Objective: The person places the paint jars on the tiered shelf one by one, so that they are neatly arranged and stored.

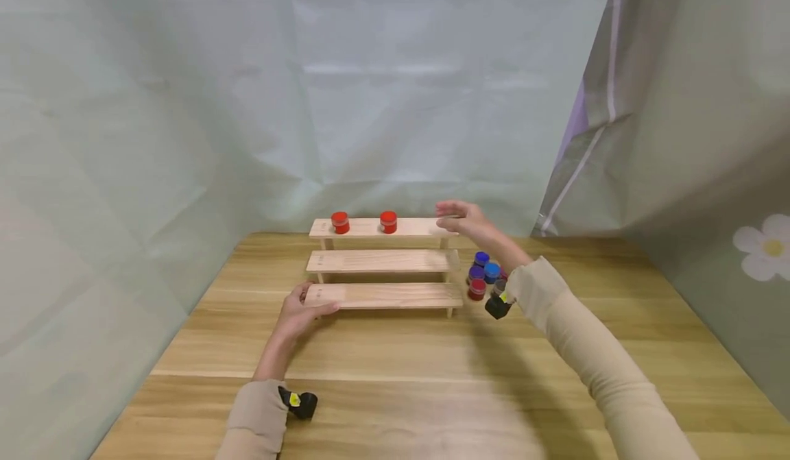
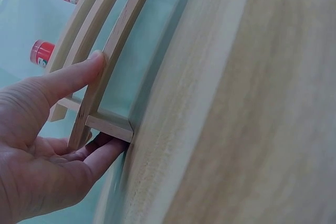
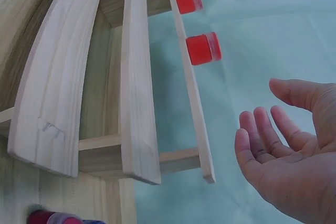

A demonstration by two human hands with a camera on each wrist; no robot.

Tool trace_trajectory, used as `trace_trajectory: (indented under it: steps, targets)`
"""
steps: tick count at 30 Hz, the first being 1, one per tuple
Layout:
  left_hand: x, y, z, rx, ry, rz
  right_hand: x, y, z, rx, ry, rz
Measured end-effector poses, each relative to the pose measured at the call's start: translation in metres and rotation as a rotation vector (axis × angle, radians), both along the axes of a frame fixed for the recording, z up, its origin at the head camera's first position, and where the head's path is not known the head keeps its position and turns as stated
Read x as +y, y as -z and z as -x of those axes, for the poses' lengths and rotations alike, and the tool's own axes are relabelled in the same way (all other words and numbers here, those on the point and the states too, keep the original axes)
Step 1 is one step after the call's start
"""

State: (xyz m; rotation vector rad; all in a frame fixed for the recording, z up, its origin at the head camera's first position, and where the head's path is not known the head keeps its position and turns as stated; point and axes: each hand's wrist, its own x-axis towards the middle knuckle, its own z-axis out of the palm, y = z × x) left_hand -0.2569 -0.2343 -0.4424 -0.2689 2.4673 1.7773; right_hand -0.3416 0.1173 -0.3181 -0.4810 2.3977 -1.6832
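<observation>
A three-tier wooden stand [image 1: 382,261] stands on the table. Two small red jars [image 1: 340,223] sit apart on its top tier, one toward the left end and one near the middle. My left hand [image 1: 297,315] grips the left end of the lowest tier; in the left wrist view the thumb [image 2: 79,80] lies along the front edge while the other fingers reach beneath. Beside the top tier's right end, my right hand [image 1: 465,220] is raised with nothing in it. Its fingers are loosely bent and apart from the thumb in the right wrist view.
To the right of the stand, under my right forearm, several small jars [image 1: 492,272] in blue, purple and red are grouped on the wooden table [image 1: 395,391]. A pale curtain [image 1: 395,90] hangs behind the stand and along both sides.
</observation>
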Motion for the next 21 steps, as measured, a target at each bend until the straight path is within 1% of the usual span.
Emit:
trace_trajectory:
  steps: [3, 7, 15, 21]
  targets:
    - [-0.002, 0.0, 0.001, -0.004, 0.006, -0.001, 0.003, 0.001, -0.002, -0.003, 0.016, 0.018]
    - [-0.003, 0.0, 0.001, -0.014, 0.005, 0.001, 0.009, 0.004, -0.005, -0.008, 0.017, 0.017]
    - [-0.006, 0.001, -0.002, -0.021, 0.007, 0.008, 0.018, 0.013, -0.018, -0.014, 0.034, 0.004]
    - [-0.011, -0.001, -0.004, -0.02, -0.005, 0.004, 0.021, 0.018, -0.019, -0.008, 0.037, 0.008]
